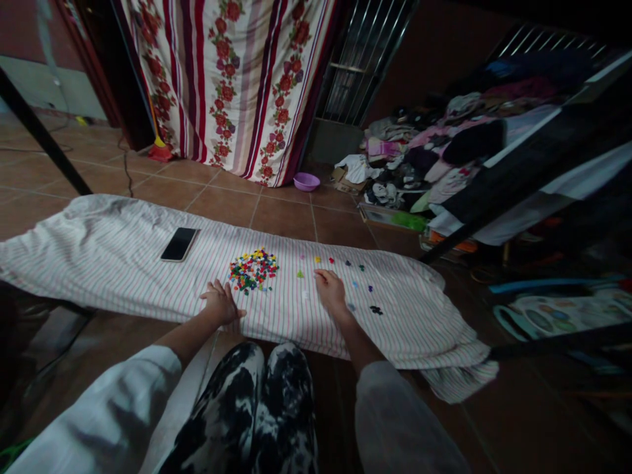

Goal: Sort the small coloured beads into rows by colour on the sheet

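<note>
A mixed pile of small coloured pieces (253,270), too small to tell their exact kind, lies on a striped cloth (133,230). My left hand (220,304) rests on the cloth just in front of the pile, fingers spread and holding nothing. To the right, my right hand (330,289) is closed in a pinch above the cloth; whatever its fingertips hold is hidden. Around it sit little single-colour groups: yellow pieces (317,259), red pieces (331,260), lime green pieces (299,274), white pieces (305,295), light blue pieces (355,284) and black pieces (376,310).
A phone (180,244) lies on the cloth left of the pile. Beyond are a tiled floor (232,201), a purple basin (307,182), a floral curtain (247,79) and a heap of clothes (419,151). Dark metal bars (42,128) rise at both sides.
</note>
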`<state>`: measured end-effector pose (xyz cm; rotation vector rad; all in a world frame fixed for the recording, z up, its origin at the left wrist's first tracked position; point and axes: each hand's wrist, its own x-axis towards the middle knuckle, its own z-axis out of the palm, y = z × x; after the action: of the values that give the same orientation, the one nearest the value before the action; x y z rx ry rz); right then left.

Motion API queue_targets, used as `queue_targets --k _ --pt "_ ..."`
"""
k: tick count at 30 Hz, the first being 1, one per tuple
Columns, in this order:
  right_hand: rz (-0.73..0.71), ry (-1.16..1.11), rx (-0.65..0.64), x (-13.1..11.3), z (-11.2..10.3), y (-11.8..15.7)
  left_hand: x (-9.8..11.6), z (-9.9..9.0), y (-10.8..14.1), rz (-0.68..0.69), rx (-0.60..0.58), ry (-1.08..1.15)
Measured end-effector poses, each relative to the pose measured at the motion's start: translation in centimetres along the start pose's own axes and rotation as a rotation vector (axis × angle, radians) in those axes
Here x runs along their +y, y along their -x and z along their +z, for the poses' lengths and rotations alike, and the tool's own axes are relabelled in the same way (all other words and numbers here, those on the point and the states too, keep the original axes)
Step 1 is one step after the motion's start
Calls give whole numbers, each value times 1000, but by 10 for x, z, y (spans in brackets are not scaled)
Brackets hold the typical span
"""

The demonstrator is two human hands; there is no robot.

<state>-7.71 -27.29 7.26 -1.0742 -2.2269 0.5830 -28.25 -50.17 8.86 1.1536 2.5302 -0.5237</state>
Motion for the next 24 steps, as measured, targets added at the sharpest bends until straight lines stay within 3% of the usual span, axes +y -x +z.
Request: queue_targets --k 6,11,16,24 --pt "-218 53 -290 -55 60 -8 0 -3 3 13 8 -26" --pt "-285 174 -441 -82 92 -15 0 -2 3 29 33 -32" --pt "-232 260 -480 -92 109 -26 1 5 -3 23 42 -9" --pt "-187 347 -510 -110 115 -43 3 10 -6 23 46 -57"
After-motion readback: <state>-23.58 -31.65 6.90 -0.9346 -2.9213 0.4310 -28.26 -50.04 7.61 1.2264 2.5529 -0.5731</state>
